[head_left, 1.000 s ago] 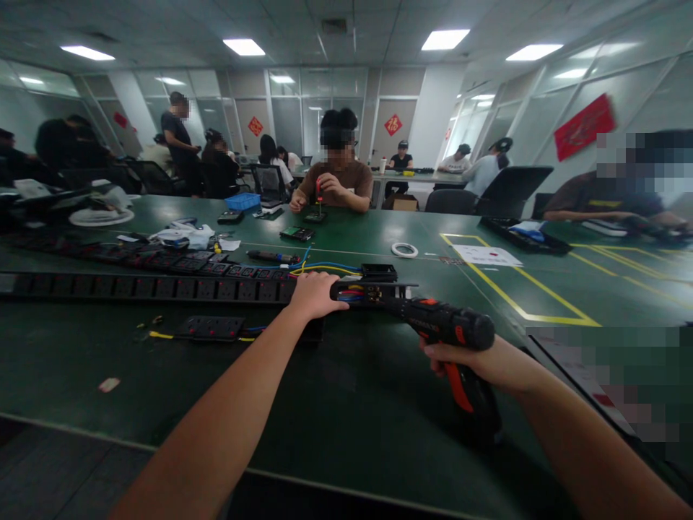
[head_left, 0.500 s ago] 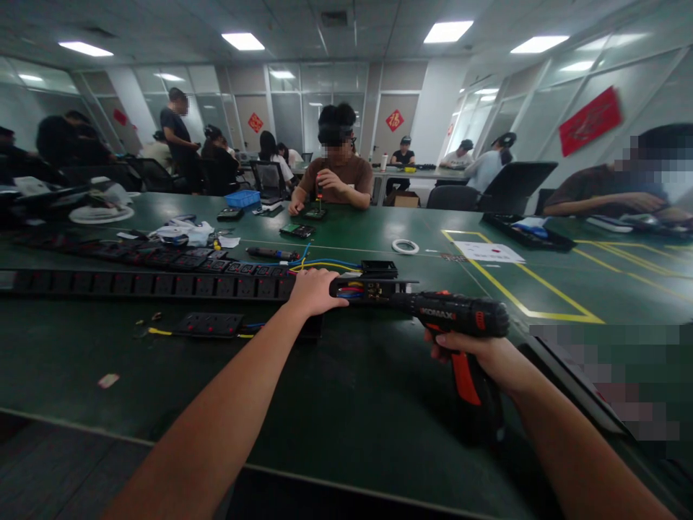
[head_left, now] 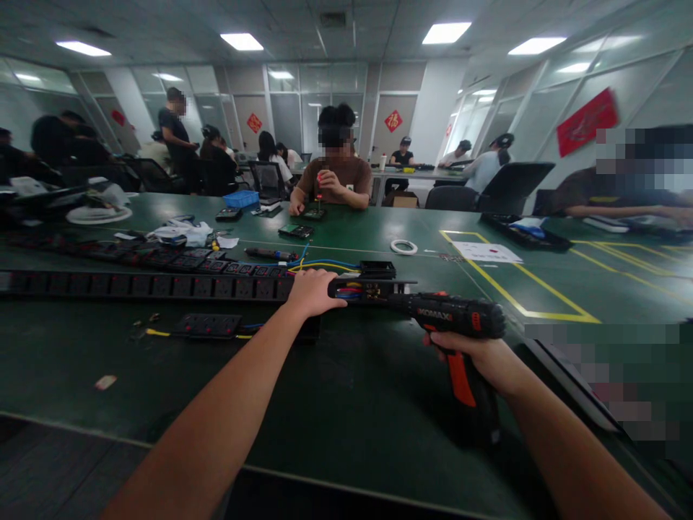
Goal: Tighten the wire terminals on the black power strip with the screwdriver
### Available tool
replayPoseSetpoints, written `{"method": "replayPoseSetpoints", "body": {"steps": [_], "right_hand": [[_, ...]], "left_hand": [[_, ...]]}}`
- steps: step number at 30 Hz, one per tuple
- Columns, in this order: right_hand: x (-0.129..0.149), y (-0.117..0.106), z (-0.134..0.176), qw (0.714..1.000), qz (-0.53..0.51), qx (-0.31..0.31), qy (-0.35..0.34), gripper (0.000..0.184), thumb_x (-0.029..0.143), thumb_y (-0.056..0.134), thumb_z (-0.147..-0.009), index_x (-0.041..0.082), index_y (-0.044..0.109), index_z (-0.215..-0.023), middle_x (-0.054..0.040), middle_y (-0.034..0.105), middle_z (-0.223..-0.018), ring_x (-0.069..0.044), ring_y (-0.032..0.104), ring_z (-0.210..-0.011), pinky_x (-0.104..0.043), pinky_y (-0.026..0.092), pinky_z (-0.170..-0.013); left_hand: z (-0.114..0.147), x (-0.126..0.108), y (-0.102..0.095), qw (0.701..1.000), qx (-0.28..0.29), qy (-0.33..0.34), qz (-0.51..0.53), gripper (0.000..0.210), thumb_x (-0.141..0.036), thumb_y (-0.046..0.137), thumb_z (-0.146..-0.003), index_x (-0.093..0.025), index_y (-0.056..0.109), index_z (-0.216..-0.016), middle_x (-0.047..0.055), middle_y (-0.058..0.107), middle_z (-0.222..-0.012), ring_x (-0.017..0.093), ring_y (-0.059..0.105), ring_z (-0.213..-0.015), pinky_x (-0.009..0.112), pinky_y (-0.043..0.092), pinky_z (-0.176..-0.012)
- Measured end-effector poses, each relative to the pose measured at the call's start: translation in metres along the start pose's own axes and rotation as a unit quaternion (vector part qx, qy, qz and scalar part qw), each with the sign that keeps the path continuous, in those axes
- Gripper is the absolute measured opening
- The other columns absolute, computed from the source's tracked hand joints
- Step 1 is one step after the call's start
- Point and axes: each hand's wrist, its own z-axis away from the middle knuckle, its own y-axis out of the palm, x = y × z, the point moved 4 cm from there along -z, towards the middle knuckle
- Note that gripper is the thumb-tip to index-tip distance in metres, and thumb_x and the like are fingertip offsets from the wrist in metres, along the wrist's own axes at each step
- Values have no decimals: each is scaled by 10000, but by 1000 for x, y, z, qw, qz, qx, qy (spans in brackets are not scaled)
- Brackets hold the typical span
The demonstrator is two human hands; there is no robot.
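A: Clock centred on the left hand (head_left: 311, 292). State of work?

B: Long power strip (head_left: 162, 286) runs from the hand out to 9, its sockets seated in a row; that stretch I judge done. At 3, just past the fingers, the end section is uncovered: coloured wires (head_left: 349, 290) and brass-toned terminals (head_left: 373, 291) exposed. I judge that part unfinished.

A: Grips?

B: Left hand clasped over the strip, thumb on the near side. Right hand (head_left: 471, 350), towards 4, wrapped around the handle of a drill (head_left: 460, 315), nose at the uncovered end. Bit contact: cannot tell.

A: Surroundings?

B: Second strip (head_left: 162, 254) between 9 and 10, close behind the first. Its loose blue and yellow wires (head_left: 330, 265) lie just behind the fingers, the nearest hindrance. Short socket block (head_left: 208, 326) between 8 and 9. Dark pen-shaped tool (head_left: 269, 254) at 10; white ring (head_left: 403, 248) at 2, out of the way. Co-worker (head_left: 338, 180) across the table (head_left: 346, 419), near 12.
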Motion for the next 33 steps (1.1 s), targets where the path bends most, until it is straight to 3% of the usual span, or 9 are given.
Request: {"method": "replayPoseSetpoints", "body": {"steps": [9,19,33], "right_hand": [[10,4,2,999,34,-6,-40,427,405,847,-665,190,775,-1027,-38,740,-810,-253,641,-758,-371,494,-709],[14,7,4,998,47,-1,-32,324,405,816,-661,189,727,-884,9,630,-671,-202,563,-654,-353,462,-669],[13,7,2,996,76,13,-42,266,414,787,-701,188,711,-820,2,643,-671,-199,574,-650,-339,444,-635]], "left_hand": [[1,0,-1,1000,-3,1,2,746,-781,679,-786,-267,661,-1327,106,682,-1331,366,604,-1203,459,422,-968],[-2,1,2,1000,-9,4,-2,766,-797,676,-775,-268,661,-1328,104,690,-1316,366,609,-1187,463,426,-956],[-1,1,3,1000,-11,3,1,766,-786,679,-779,-267,654,-1344,105,689,-1324,366,608,-1195,466,427,-961]]}}
